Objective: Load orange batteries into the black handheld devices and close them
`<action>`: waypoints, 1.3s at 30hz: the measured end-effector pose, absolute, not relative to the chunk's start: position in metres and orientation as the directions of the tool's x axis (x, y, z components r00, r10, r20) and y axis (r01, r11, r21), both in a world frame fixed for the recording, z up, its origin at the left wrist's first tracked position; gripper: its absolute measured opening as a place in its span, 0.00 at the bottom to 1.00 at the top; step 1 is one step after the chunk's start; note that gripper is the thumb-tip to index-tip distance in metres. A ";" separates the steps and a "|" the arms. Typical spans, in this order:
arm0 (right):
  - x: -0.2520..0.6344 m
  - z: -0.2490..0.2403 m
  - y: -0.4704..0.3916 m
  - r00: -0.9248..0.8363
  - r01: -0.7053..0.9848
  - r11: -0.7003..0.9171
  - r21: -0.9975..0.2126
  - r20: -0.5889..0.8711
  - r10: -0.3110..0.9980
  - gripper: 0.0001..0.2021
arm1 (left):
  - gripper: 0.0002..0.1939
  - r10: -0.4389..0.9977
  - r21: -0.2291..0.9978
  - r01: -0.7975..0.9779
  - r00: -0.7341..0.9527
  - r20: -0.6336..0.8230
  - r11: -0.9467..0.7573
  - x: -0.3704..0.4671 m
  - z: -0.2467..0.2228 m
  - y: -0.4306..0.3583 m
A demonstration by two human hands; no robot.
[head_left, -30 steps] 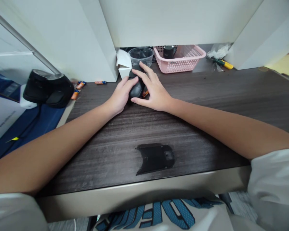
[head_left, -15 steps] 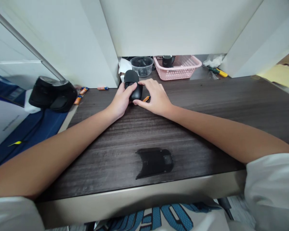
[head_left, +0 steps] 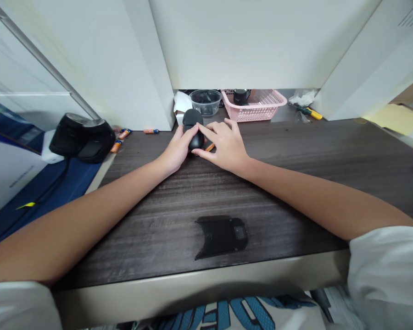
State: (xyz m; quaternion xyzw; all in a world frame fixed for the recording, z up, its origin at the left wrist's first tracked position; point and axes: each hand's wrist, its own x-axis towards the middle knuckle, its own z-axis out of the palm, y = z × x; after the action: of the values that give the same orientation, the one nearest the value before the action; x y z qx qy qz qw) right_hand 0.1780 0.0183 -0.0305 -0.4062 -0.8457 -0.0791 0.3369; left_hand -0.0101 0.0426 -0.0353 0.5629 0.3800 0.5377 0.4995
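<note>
A black, rounded object that looks like a computer mouse (head_left: 194, 143) is held at the far middle of the desk. My left hand (head_left: 177, 149) is closed around its left side, the thumb lying across the top. From the right, my right hand (head_left: 225, 144) grips it, its index fingertip by the left thumb and its own thumb at the near end. Under the right palm an orange battery (head_left: 209, 147) shows in part. Close to the desk's front edge lies a thin black cover (head_left: 220, 236) with a small grid at one end.
Behind the hands stand a white box (head_left: 182, 101), a clear plastic tub (head_left: 205, 109) and a pink basket (head_left: 258, 114) with a black mug (head_left: 240, 96). A yellow-handled tool (head_left: 315, 113) lies right of it. More orange batteries (head_left: 151, 131) and a black device (head_left: 82, 140) are on the left.
My right index finger has shifted up and left across the mouse toward the left thumb, and its other fingers have spread. The whole view has tilted slightly; the cover has stayed put.
</note>
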 end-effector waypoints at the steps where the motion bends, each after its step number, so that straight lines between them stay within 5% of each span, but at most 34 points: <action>1: 0.177 -0.030 0.017 -0.439 0.743 0.654 -0.141 0.635 0.635 0.34 | 0.20 0.966 0.970 -0.117 0.126 0.227 -0.213 -0.010 -0.035 0.043; 19: 0.176 -0.029 0.014 -0.392 0.768 0.618 -0.167 0.641 0.660 0.29 | 0.20 0.974 0.988 -0.084 0.176 0.145 -0.132 -0.010 -0.025 0.036; 26: 0.177 -0.030 0.018 -0.337 0.685 0.635 -0.357 0.618 0.711 0.53 | 0.22 0.952 0.983 -0.072 0.248 0.180 -0.167 -0.012 -0.024 0.031; 39: 0.181 -0.037 0.029 -0.374 0.516 0.695 -0.501 0.599 0.708 0.65 | 0.23 0.932 0.986 -0.124 0.333 0.144 -0.108 -0.012 -0.021 0.030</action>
State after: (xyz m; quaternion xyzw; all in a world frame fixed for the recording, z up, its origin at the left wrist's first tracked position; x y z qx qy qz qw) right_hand 0.1807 0.0290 -0.0373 -0.3729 -0.8207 0.1154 0.4172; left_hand -0.0118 0.0302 -0.0211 0.5835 0.3462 0.4620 0.5712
